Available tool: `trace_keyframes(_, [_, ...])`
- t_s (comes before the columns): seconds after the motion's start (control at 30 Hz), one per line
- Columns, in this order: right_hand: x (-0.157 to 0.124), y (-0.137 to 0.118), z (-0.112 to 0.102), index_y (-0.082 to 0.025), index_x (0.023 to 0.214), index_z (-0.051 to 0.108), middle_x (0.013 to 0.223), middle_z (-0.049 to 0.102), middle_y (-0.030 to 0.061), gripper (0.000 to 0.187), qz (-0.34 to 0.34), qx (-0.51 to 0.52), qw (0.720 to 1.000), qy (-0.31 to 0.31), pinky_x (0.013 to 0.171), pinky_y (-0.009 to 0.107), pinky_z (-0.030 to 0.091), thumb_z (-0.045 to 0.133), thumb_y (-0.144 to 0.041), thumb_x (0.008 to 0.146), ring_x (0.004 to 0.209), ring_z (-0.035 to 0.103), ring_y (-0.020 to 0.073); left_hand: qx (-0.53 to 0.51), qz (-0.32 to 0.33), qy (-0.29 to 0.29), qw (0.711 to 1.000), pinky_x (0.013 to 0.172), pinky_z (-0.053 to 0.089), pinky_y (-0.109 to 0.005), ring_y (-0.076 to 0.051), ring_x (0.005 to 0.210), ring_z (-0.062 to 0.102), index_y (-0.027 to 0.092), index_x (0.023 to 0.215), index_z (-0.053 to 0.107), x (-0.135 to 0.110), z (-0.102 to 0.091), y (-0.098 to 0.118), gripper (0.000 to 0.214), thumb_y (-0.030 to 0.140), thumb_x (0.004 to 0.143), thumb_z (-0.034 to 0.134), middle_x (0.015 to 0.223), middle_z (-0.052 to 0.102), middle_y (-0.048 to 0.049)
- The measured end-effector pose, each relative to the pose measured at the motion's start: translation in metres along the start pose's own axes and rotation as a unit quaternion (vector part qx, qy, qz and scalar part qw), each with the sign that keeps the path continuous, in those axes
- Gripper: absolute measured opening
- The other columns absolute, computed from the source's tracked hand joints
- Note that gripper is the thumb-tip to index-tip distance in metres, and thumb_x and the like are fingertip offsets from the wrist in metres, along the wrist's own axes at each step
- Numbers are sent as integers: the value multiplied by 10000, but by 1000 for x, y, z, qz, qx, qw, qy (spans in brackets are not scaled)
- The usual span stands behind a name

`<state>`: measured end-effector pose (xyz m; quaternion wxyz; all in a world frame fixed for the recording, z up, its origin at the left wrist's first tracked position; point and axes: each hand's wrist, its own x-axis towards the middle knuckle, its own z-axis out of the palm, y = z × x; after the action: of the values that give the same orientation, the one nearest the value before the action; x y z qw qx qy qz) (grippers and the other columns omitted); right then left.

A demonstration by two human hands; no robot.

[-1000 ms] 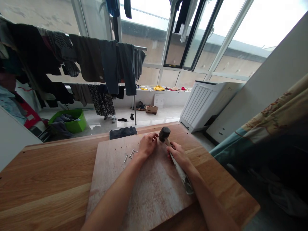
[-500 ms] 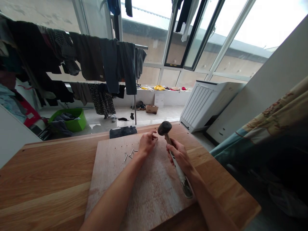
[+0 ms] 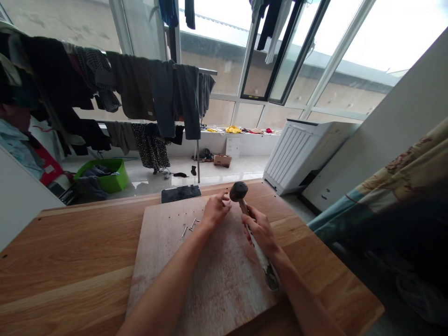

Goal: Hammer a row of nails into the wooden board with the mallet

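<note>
1. The hammer (image 3: 238, 191) has a dark rounded head and a pale, worn handle stained dark at its end. It sits tilted above the board (image 3: 210, 275), with the head raised near the board's far edge and the handle end pointing toward the counter's (image 3: 70, 261) near right corner.
2. Right hand (image 3: 261, 231): the grip is closed fully around the handle, just below the head.
3. Left hand (image 3: 215, 210): it rests on the board just beside the head with the fingers curled. The thumb and forefinger tips are nearly together; whether they pinch anything cannot be told.
4. Loose nails (image 3: 189, 225) lie on the board near the left hand.
</note>
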<state>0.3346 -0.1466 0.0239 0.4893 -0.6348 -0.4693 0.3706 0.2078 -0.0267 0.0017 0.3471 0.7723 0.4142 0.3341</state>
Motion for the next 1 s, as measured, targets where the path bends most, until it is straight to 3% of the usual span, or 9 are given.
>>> trace_keyframes(0.1, [3, 1, 0, -210, 939, 552, 564, 499, -78, 265, 3, 14, 1000, 18, 304, 208, 365, 545, -437, 804, 354, 434, 99, 15, 12, -37, 999, 726, 552, -276, -164, 762, 690, 149, 1213, 637, -1, -21, 0, 425, 166, 791, 686, 1103, 732, -108])
trace_keyframes(0.27, [10, 9, 1, -222, 791, 512, 442, 458, -81, 184, 28, -32, 999, 29, 330, 208, 380, 516, -406, 796, 357, 432, 116, 72, 52, -144, 986, 728, 539, -278, -185, 825, 686, 155, 1087, 676, -22, -70, -5, 265, 253, 858, 587, 965, 733, -76])
trace_keyframes(0.4, [14, 14, 3, -227, 783, 516, 418, 457, -85, 158, 44, -52, 997, 29, 343, 208, 396, 502, -384, 785, 360, 456, 125, 149, 73, -140, 976, 796, 525, -301, -185, 854, 655, 175, 957, 679, -48, -92, -7, 198, 192, 794, 567, 981, 689, -59])
trace_keyframes(0.57, [14, 13, 3, -225, 787, 526, 467, 488, -79, 161, 44, -57, 997, 35, 341, 198, 401, 502, -384, 790, 379, 486, 121, 228, 90, -133, 960, 796, 522, -304, -190, 885, 617, 183, 860, 629, -60, -95, -3, 153, 140, 719, 588, 1073, 597, -77])
trace_keyframes(0.87, [14, 13, 3, -224, 766, 517, 460, 479, -81, 154, 35, -62, 997, 34, 334, 188, 392, 502, -377, 784, 370, 478, 111, 362, 139, -156, 909, 746, 483, -305, -205, 840, 615, 171, 655, 594, -53, -89, 11, 117, 64, 699, 578, 914, 641, -76])
trace_keyframes(0.93, [14, 13, 3, -225, 758, 511, 448, 473, -82, 147, 32, -60, 997, 34, 331, 189, 388, 504, -371, 779, 366, 473, 113, 341, 138, -148, 918, 735, 480, -311, -208, 815, 625, 169, 670, 613, -52, -87, 10, 102, 84, 716, 581, 870, 662, -72])
trace_keyframes(1.0, [13, 11, 3, -223, 754, 510, 439, 467, -81, 145, 27, -58, 997, 32, 331, 189, 385, 506, -366, 775, 362, 465, 111, 278, 103, -126, 947, 690, 479, -296, -197, 754, 633, 172, 718, 636, -48, -82, 7, 64, 122, 731, 598, 798, 674, -50])
